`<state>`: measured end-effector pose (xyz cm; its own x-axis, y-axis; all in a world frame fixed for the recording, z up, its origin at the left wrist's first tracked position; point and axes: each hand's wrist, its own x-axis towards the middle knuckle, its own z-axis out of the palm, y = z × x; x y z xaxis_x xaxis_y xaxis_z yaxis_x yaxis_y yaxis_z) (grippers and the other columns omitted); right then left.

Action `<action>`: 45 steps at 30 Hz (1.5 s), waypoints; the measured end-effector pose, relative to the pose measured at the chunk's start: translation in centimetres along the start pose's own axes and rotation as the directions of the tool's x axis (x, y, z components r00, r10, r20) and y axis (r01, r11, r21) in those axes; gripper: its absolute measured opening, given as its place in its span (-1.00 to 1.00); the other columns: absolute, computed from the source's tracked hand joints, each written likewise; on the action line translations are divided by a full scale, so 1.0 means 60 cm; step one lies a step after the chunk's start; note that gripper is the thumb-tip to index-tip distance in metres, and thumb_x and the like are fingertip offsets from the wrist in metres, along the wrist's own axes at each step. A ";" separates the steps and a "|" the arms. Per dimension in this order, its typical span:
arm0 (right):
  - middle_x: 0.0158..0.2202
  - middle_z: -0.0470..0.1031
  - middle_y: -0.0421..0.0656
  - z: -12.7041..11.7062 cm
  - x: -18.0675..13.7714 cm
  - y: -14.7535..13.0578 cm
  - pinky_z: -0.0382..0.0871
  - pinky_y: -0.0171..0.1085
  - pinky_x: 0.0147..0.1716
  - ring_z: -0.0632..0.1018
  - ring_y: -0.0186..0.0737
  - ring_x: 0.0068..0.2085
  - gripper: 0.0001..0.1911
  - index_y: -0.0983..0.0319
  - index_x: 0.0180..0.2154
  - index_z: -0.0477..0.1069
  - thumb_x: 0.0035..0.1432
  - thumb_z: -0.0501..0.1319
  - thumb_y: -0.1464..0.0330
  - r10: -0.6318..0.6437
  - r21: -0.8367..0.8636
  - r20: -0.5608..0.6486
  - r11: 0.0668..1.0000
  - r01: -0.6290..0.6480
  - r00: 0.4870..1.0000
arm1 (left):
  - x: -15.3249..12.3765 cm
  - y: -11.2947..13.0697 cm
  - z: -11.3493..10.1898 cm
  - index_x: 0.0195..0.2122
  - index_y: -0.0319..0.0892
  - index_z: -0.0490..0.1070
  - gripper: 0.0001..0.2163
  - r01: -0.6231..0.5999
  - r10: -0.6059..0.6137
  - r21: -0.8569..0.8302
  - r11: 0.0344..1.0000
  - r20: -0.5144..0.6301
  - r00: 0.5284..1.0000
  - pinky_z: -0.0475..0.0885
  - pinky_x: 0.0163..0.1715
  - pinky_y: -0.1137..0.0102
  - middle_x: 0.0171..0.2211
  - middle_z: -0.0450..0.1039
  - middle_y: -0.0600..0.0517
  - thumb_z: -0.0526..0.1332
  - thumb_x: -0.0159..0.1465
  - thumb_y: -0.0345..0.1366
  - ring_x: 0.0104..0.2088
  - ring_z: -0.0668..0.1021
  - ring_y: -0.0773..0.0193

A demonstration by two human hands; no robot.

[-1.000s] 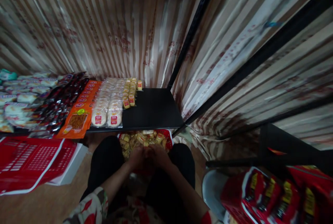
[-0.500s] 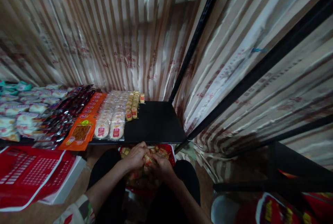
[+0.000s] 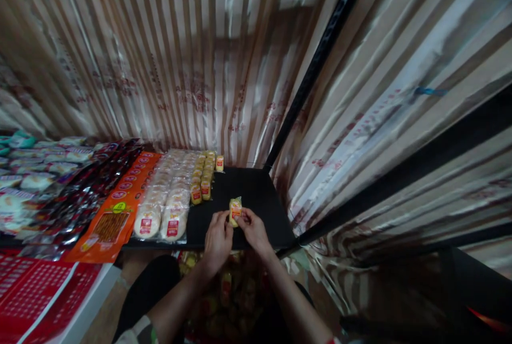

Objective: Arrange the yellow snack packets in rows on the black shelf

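Between my two hands is a small yellow-wrapped snack packet (image 3: 236, 212) with a red label, held upright above the front of the black shelf (image 3: 256, 186). My left hand (image 3: 219, 236) pinches its left side, and my right hand (image 3: 253, 229) grips its lower right side. To the left, similar yellow packets (image 3: 205, 186) stand in two rows, with a single one (image 3: 220, 163) at the back beginning another row. Below my hands, a container of more yellow packets (image 3: 226, 285) sits between my knees, mostly in shadow.
Left along the shelf lie round white crackers in clear wrap (image 3: 173, 224), an orange snack bag (image 3: 106, 226), dark shiny packets (image 3: 90, 194) and white packets (image 3: 36, 181). A red basket (image 3: 32, 290) is at lower left. A black shelf post (image 3: 312, 72) rises behind on the right.
Both hands have come up from the container to the shelf, bringing a yellow packet with them. The view has shifted a little.
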<state>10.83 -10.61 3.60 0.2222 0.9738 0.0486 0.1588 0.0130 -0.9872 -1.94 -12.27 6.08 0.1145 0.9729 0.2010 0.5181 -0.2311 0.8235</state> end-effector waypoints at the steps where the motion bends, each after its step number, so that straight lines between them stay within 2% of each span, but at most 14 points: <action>1: -0.41 0.52 -0.16 0.004 0.019 0.003 0.42 -0.28 -0.35 0.51 -0.25 -0.40 -0.75 0.22 -0.30 0.43 -0.09 0.22 0.29 -0.005 0.001 -0.010 1.000 0.005 1.000 | 0.013 -0.003 0.009 -0.04 -0.22 0.33 -0.68 0.034 -0.034 -0.034 0.999 -0.002 0.999 0.34 0.02 0.27 -0.09 0.37 -0.11 -0.02 0.20 -0.40 -0.05 0.43 0.21; 9: -0.37 0.52 -0.16 0.038 0.146 0.026 0.41 -0.25 -0.27 0.54 -0.23 -0.32 -0.76 0.21 -0.24 0.39 -0.02 0.14 0.37 -0.041 -0.211 -0.084 0.977 0.022 0.996 | 0.123 -0.033 0.066 -0.07 -0.19 0.36 -0.71 0.226 -0.245 -0.297 0.928 -0.026 0.969 0.38 0.01 0.27 0.04 0.33 -0.12 0.00 0.20 -0.36 0.05 0.39 0.17; 13: -0.35 0.51 -0.17 0.057 0.191 0.033 0.40 -0.27 -0.29 0.54 -0.24 -0.33 -0.72 0.21 -0.19 0.34 -0.04 0.15 0.39 -0.046 -0.251 -0.135 0.968 0.011 0.990 | 0.167 -0.046 0.079 -0.06 -0.23 0.35 -0.69 0.257 -0.287 -0.333 0.907 -0.045 0.957 0.29 0.08 0.27 0.05 0.33 -0.16 -0.03 0.22 -0.36 0.08 0.37 0.18; 17: -0.39 0.49 -0.19 0.077 0.228 0.039 0.40 -0.29 -0.32 0.53 -0.26 -0.35 -0.76 0.21 -0.24 0.32 -0.04 0.16 0.39 -0.044 -0.276 -0.159 0.961 -0.001 0.986 | 0.203 -0.051 0.083 -0.09 -0.26 0.38 -0.70 0.263 -0.309 -0.321 0.910 -0.099 0.946 0.18 0.15 0.28 0.04 0.36 -0.16 -0.02 0.21 -0.36 0.09 0.37 0.20; 21: -0.39 0.49 -0.20 0.092 0.260 0.040 0.39 -0.30 -0.31 0.52 -0.27 -0.35 -0.78 0.21 -0.25 0.32 -0.04 0.16 0.40 -0.046 -0.284 -0.158 0.959 0.000 0.986 | 0.230 -0.051 0.082 -0.06 -0.28 0.37 -0.68 0.272 -0.320 -0.351 0.896 -0.083 0.944 0.17 0.16 0.30 0.07 0.34 -0.16 -0.04 0.23 -0.35 0.10 0.35 0.21; 26: -0.35 0.49 -0.21 0.101 0.296 0.039 0.38 -0.30 -0.27 0.51 -0.29 -0.35 -0.80 0.19 -0.26 0.35 -0.01 0.15 0.36 -0.097 -0.281 -0.118 0.958 0.061 0.988 | 0.254 -0.053 0.079 0.01 -0.29 0.31 -0.65 0.314 -0.363 -0.353 0.881 -0.079 0.929 0.15 0.16 0.33 0.11 0.29 -0.16 -0.05 0.25 -0.33 0.14 0.31 0.21; 31: -0.29 0.49 -0.18 0.109 0.321 0.044 0.36 -0.25 -0.17 0.49 -0.25 -0.27 -0.80 0.19 -0.26 0.39 -0.02 0.16 0.37 -0.147 -0.354 -0.062 0.928 0.116 0.987 | 0.266 -0.067 0.081 0.06 -0.25 0.27 -0.63 0.334 -0.376 -0.325 0.885 -0.072 0.924 0.12 0.17 0.32 0.15 0.24 -0.13 -0.06 0.27 -0.28 0.17 0.27 0.22; 35: -0.19 0.47 -0.10 0.114 0.326 0.053 0.35 -0.22 -0.14 0.48 -0.20 -0.21 -0.68 0.22 -0.15 0.39 -0.01 0.16 0.38 -0.167 -0.414 -0.096 0.903 0.114 0.981 | 0.268 -0.069 0.081 0.09 -0.25 0.24 -0.62 0.399 -0.431 -0.311 0.862 -0.038 0.902 0.06 0.19 0.35 0.18 0.19 -0.12 -0.06 0.27 -0.30 0.20 0.21 0.25; 39: -0.05 0.44 -0.08 0.119 0.327 0.056 0.28 -0.22 -0.03 0.45 -0.18 -0.08 -0.58 0.22 0.00 0.33 0.05 0.12 0.36 -0.219 -0.420 -0.061 0.891 0.174 0.974 | 0.266 -0.061 0.076 0.13 -0.27 0.18 -0.59 0.378 -0.409 -0.324 0.867 -0.032 0.912 -0.01 0.22 0.34 0.21 0.12 -0.12 -0.08 0.29 -0.29 0.23 0.16 0.25; 45: -0.04 0.45 -0.07 0.129 0.330 0.052 0.26 -0.23 -0.03 0.44 -0.16 -0.06 -0.56 0.22 0.05 0.31 0.09 0.09 0.37 -0.198 -0.493 -0.018 0.854 0.164 0.980 | 0.270 -0.066 0.082 0.18 -0.22 0.11 -0.58 0.364 -0.413 -0.422 0.830 -0.027 0.910 0.04 0.22 0.34 0.22 0.10 -0.08 -0.11 0.31 -0.28 0.23 0.15 0.26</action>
<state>8.31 10.49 0.29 0.2040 0.9474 0.2464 0.6466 0.0586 -0.7606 2.00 4.45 3.45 -0.1328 0.9809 -0.1424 0.1143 0.1579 0.9808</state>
